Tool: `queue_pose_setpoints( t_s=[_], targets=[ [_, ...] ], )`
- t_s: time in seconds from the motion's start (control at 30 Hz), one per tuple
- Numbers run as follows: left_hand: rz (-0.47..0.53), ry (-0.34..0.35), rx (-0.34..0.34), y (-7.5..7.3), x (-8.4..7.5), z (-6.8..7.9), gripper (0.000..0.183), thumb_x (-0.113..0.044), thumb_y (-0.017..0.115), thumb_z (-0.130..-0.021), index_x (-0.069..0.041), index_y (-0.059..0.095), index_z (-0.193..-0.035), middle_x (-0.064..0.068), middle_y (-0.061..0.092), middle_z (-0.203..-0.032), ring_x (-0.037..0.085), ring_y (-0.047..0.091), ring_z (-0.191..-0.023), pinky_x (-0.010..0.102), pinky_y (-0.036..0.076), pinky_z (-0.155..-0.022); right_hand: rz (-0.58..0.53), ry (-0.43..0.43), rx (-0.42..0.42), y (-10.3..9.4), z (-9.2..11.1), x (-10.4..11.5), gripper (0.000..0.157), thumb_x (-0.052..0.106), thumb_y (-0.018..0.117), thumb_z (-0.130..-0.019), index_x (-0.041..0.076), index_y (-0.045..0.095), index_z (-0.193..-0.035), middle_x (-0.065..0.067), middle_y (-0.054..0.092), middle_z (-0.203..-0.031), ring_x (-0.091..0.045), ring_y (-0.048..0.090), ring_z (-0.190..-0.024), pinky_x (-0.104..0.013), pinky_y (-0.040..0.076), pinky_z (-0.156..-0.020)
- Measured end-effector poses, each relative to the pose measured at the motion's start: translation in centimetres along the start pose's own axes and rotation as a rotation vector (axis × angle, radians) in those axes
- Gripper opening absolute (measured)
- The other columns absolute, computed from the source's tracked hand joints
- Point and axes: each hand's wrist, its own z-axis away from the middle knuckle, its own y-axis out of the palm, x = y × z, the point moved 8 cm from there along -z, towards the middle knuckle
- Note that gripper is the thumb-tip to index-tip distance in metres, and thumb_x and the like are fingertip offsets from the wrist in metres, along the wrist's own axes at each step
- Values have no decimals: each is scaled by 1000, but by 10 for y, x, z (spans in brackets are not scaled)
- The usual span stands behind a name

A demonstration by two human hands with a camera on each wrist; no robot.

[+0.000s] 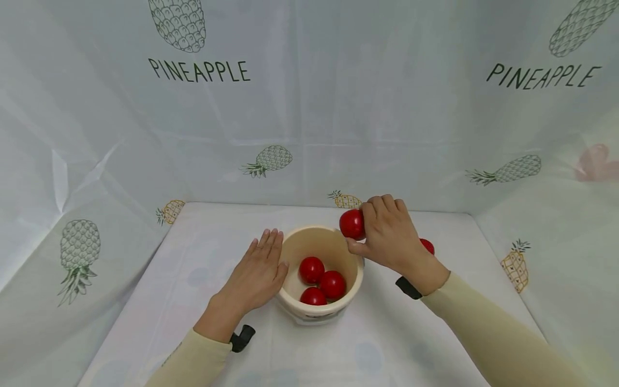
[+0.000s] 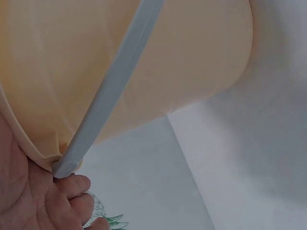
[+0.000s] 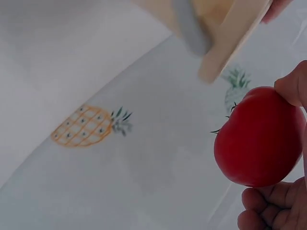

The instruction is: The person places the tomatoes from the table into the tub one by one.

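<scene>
A cream bucket [image 1: 316, 240] stands on the table with three red tomatoes [image 1: 332, 285] at its bottom. My left hand [image 1: 256, 273] lies with straight fingers against the bucket's left rim. In the left wrist view, the palm touches the rim where the grey handle [image 2: 108, 88] joins it. Over the bucket's far right rim, my right hand [image 1: 389, 234] holds another red tomato [image 1: 352, 224] between thumb and fingers. Dark green leafy tips stick out from this tomato [image 3: 259, 139] in the right wrist view.
Partly hidden behind the right wrist, a red textured object [image 1: 427, 246] lies on the table. A white cloth [image 1: 222, 226] covers the tabletop, and a sheet printed with pineapples [image 1: 377, 118] hangs around its back and sides.
</scene>
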Motion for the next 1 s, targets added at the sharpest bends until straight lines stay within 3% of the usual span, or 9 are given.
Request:
queue_pose_setpoints(
  t_s=[0.3, 0.5, 0.8, 1.0],
  targets=[
    [-1, 10, 2, -1, 1, 0, 68, -36, 43, -112, 2, 24, -166, 19, 23, -174, 34, 15, -163, 53, 16, -133, -70, -51, 154, 25, -12, 48, 59, 57, 70, -82, 3, 63, -104, -12, 66, -104, -31, 58, -98, -44, 49, -82],
    [-1, 13, -1, -1, 0, 0, 67, -35, 43, -112, 2, 26, -165, 20, 25, -173, 36, 17, -163, 54, 17, -133, -96, -117, 228, 42, -10, 76, 58, 57, 68, -83, 5, 66, -106, -8, 64, -99, -26, 56, -94, -39, 47, -80],
    [-21, 12, 14, 1, 2, 1, 68, -38, 39, -113, 2, 24, -166, 19, 23, -174, 35, 15, -164, 54, 16, -132, -121, -181, 321, 66, -5, 101, 59, 61, 67, -83, 7, 67, -108, -4, 66, -100, -22, 55, -95, -36, 47, -81],
    [-28, 18, 3, -1, 0, 1, 68, -38, 39, -112, 2, 25, -165, 19, 24, -173, 35, 16, -163, 54, 17, -132, -95, -211, 376, 75, -2, 108, 66, 65, 66, -84, 5, 68, -112, -5, 66, -104, -24, 57, -104, -37, 49, -86]
  ],
)
